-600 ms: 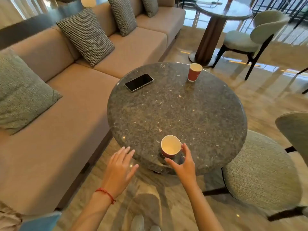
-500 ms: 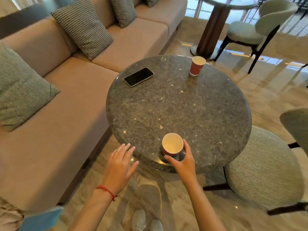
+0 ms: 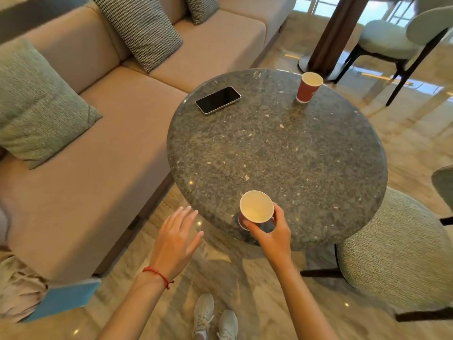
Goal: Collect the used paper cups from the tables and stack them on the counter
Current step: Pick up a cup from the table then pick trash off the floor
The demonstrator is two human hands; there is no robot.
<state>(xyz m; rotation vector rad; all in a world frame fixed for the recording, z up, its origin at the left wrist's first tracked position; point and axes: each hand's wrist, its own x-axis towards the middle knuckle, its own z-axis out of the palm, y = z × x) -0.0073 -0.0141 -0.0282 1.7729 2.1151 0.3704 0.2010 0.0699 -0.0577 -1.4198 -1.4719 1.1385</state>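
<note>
No text, label, brand or number can be read on any thing in this view.

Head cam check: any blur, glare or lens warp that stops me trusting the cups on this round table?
Head view: both cups read sharp, the near cup gripped by the right hand and the far cup. The table shows only small light specks, the glossy floor stronger reflections. Wide-angle warp bends the edges, and the green cushion at left is smeared.
</note>
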